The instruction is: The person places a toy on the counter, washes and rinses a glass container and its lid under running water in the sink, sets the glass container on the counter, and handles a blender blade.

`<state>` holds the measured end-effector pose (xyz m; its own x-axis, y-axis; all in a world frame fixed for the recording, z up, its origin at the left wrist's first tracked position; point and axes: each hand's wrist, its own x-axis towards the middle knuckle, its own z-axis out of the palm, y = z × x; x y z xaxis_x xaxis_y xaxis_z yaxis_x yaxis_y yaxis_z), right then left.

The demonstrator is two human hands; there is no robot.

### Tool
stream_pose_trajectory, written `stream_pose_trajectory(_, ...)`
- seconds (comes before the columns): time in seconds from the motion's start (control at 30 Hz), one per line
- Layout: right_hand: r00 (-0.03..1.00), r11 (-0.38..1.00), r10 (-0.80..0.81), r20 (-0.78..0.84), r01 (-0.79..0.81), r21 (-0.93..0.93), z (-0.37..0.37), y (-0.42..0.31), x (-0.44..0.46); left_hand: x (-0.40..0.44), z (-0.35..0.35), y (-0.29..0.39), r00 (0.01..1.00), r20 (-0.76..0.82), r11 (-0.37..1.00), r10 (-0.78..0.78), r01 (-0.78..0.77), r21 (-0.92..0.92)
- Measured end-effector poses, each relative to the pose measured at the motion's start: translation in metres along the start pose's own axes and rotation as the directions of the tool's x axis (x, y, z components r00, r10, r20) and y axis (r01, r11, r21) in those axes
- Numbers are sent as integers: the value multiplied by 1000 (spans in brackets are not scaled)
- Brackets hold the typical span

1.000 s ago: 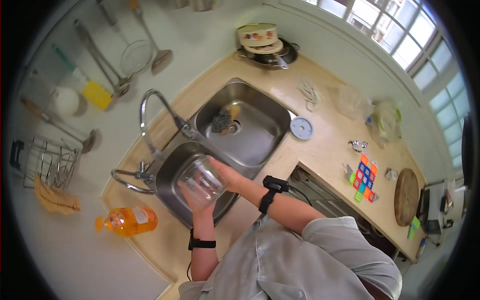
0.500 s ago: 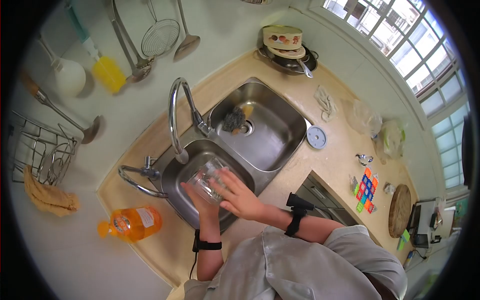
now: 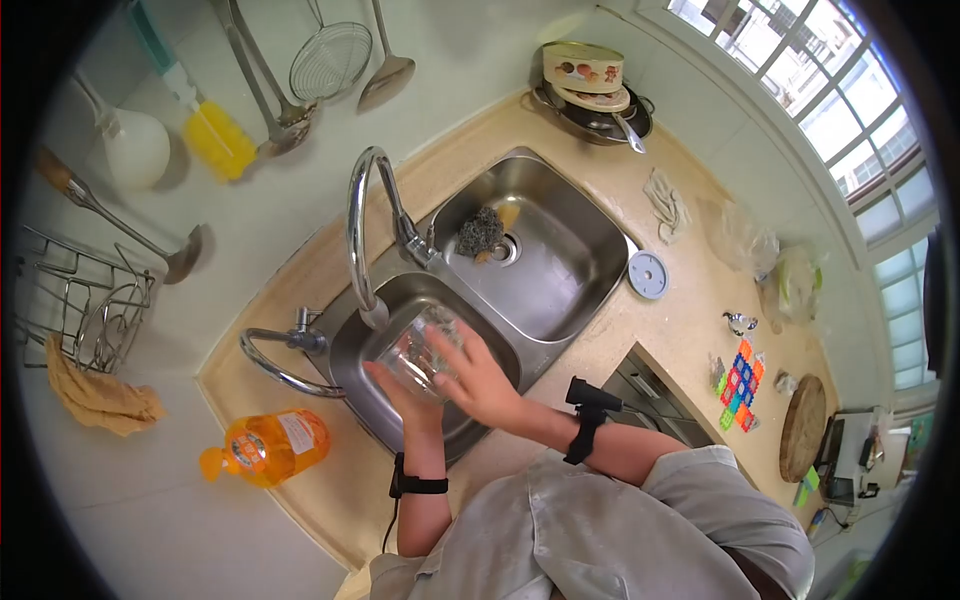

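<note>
Over the near sink basin (image 3: 350, 355), a clear glass (image 3: 412, 350) is tilted between my two hands. My left hand (image 3: 405, 395) supports it from below and the near side, its fingers partly hidden by the glass. Against the glass's right side lies my right hand (image 3: 480, 385), fingers bent along the wall and slightly blurred. Just beyond the glass is the spout of the tall chrome faucet (image 3: 360, 215); I cannot make out running water.
In the far basin (image 3: 570, 250) lies a dark scouring pad (image 3: 481, 232) by the drain. A smaller curved tap (image 3: 285, 370) and an orange soap bottle (image 3: 277, 447) are at left. Right of the sink are a round grey-blue disc (image 3: 648, 275) and a cloth (image 3: 665, 205).
The view has shifted slightly, so the counter and sink appear a little further right. Both hands still hold the glass over the near basin, with the right fingers moved slightly along it.
</note>
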<state>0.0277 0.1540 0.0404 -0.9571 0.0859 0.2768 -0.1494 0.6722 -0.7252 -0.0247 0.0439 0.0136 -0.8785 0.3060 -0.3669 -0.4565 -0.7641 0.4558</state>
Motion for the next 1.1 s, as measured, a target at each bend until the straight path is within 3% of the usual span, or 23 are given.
stream_pose_trajectory(0.03, 986, 965, -164, 20, 165, -202, -6, -12, 4, 0, -8, -4, 1000, -6, 1000, -1, 1, -2)
stream_pose_trajectory(0.1, 983, 961, -181, 30, 183, -206, -11, -24, 19, 2, -20, -11, 999, 46, 995, -26, 31, -98)
stream_pose_trajectory(0.17, 979, 956, -202, 41, 206, -208, -15, -22, 32, -12, 6, -2, 1000, -9, 998, -19, 18, -62)
stream_pose_trajectory(0.2, 995, 982, 46, 85, -61, 181, -17, -19, 39, -17, 15, 2, 998, -61, 1000, -10, 9, -24)
stream_pose_trajectory(0.23, 942, 791, 252, 221, -332, 514, -17, -17, 42, -15, 12, 3, 998, -65, 1000, -3, 1, -26)
stream_pose_trajectory(0.33, 958, 740, 205, 200, -285, 609, 3, 11, 35, -2, 0, 6, 997, -82, 994, 18, -27, -105)
stream_pose_trajectory(0.4, 967, 827, 199, 158, -252, 503, -4, -10, 23, -1, -6, 6, 992, -123, 998, 25, -32, -55)
stream_pose_trajectory(0.43, 997, 988, 3, 81, -15, 155, -9, -24, 22, -1, -10, 5, 999, -20, 997, 40, -41, -60)
stream_pose_trajectory(0.47, 974, 948, -215, 78, 227, -224, -11, -33, 22, -1, -15, 4, 998, -29, 996, 54, -56, -64)
stream_pose_trajectory(0.53, 962, 943, -258, 92, 271, -191, -10, -33, 33, -5, -4, 9, 995, 83, 998, 59, -58, -8)
stream_pose_trajectory(0.57, 988, 991, -129, 81, 124, 57, -4, -23, 39, -10, 2, 9, 993, -89, 997, 74, -72, 28)
stream_pose_trajectory(0.6, 994, 954, 2, 109, -34, 299, 1, -12, 45, -10, 2, 12, 991, -95, 996, 92, -90, 19)
stream_pose_trajectory(0.63, 964, 776, 141, 225, -249, 580, 5, -4, 52, -11, 1, 16, 994, -101, 998, 37, -42, -49)
stream_pose_trajectory(0.67, 963, 777, 122, 239, -242, 581, 11, 8, 52, -11, 0, 20, 995, -101, 993, -17, 5, -115)
stream_pose_trajectory(0.7, 906, 489, 183, 381, -420, 764, 18, 21, 50, -8, -6, 20, 992, -93, 974, -83, 61, -218)
stream_pose_trajectory(0.73, 825, 131, 189, 532, -558, 819, 24, 28, 48, -5, -12, 21, 993, -96, 974, -65, 42, -222)
stream_pose_trajectory(0.8, 858, 189, 187, 479, -510, 839, 29, 28, 47, 0, -20, 21, 991, -114, 998, -63, 62, -5)
stream_pose_trajectory(0.83, 869, 271, 237, 434, -488, 830, 22, 18, 47, -3, -3, 20, 955, -264, 981, 137, -94, 167)
stream_pose_trajectory(0.9, 885, 407, 289, 365, -459, 790, 18, 11, 48, -5, -6, 20, 942, -291, 974, 165, -109, 199)
stream_pose_trajectory(0.93, 885, 409, 288, 365, -459, 789, 17, 6, 45, -6, -7, 20, 931, -313, 965, 190, -119, 232)
stream_pose_trajectory(1.0, 976, 866, 206, 70, -215, 451, 17, -15, 35, -4, -14, 27, 964, -229, 970, 132, -77, 232)
stream_pose_trajectory(1.03, 995, 979, 94, 42, -100, 175, 17, -23, 31, -4, -18, 30, 987, -143, 971, 70, -35, 237)
stream_pose_trajectory(1.1, 998, 985, 1, 61, -12, 173, 18, -16, 35, -4, -22, 34, 992, -121, 985, 24, -3, 171)
